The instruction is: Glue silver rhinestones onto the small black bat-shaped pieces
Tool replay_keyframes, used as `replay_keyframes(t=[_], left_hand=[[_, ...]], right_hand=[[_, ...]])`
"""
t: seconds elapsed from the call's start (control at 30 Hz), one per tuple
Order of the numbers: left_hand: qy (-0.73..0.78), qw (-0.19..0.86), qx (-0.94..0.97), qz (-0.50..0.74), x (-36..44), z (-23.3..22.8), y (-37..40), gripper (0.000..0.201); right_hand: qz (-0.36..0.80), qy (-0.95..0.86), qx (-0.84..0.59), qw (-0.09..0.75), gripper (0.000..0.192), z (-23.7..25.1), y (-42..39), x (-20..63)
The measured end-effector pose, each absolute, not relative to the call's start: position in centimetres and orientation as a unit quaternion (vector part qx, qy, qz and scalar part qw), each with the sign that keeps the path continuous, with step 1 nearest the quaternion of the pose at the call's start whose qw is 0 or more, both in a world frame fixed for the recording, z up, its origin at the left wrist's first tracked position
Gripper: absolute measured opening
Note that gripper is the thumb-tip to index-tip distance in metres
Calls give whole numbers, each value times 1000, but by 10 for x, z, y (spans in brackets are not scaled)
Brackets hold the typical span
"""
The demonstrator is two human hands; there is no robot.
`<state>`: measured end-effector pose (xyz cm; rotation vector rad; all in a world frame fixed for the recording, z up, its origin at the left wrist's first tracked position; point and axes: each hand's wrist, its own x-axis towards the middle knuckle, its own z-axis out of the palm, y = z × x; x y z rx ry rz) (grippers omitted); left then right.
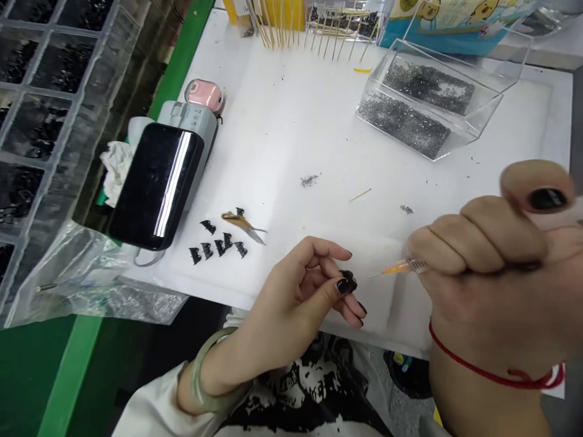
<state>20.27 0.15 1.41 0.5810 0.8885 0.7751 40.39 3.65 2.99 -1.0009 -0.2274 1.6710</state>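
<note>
My left hand, with a pale bangle at the wrist, pinches a small black piece between thumb and fingertips over the front of the white table. It partly merges with the dark nails. In my right hand, fingers wrap round a syringe whose orange-hubbed needle points left, a short gap from the black piece. Several similar black wing-shaped pieces lie left of my left hand. Tweezers with a yellowish end rest beside them.
Clear trays hold tiny dark grains at the back right. Small grain piles and a short stick lie mid-table. Thin sticks stand at the back. A phone and pink case are left, near a compartment box.
</note>
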Motion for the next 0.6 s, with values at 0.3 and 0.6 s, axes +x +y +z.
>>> replay_keyframes(t=[0.3, 0.6], left_hand=[[420, 795, 275, 340, 204, 20, 3, 17], [422, 796, 280, 332, 202, 19, 2, 20]], right_hand=[[657, -83, -515, 544, 78, 49, 55, 381], [683, -73, -520, 508, 76, 53, 59, 379]])
